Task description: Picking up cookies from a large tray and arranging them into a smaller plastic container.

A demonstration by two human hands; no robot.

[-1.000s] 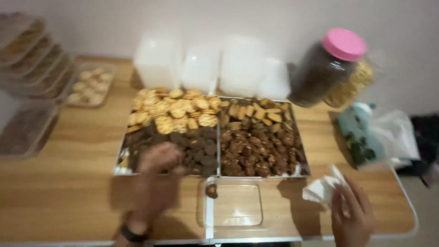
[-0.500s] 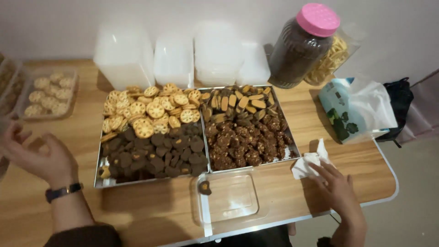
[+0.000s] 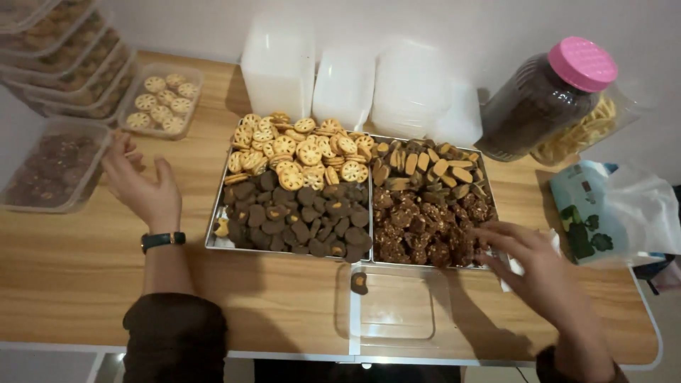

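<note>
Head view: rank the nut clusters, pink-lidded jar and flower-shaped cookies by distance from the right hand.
1. Nut clusters, touching the right hand, right tray.
2. Flower-shaped cookies, back of the left tray.
3. Pink-lidded jar, back right corner; close to second.

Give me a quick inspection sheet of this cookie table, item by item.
Surface: wooden table, light grain.
Job's things: two metal trays of cookies, round yellow ones behind dark ones; clear empty container in front, one dark cookie beside it.
Clutter: white tubs, pink-lidded jar, filled containers, tissue pack.
Hands: left hand open above table; right hand at right tray's edge, on white tissue.
Cables: nothing seen.
Surroundings: plain wall.
</note>
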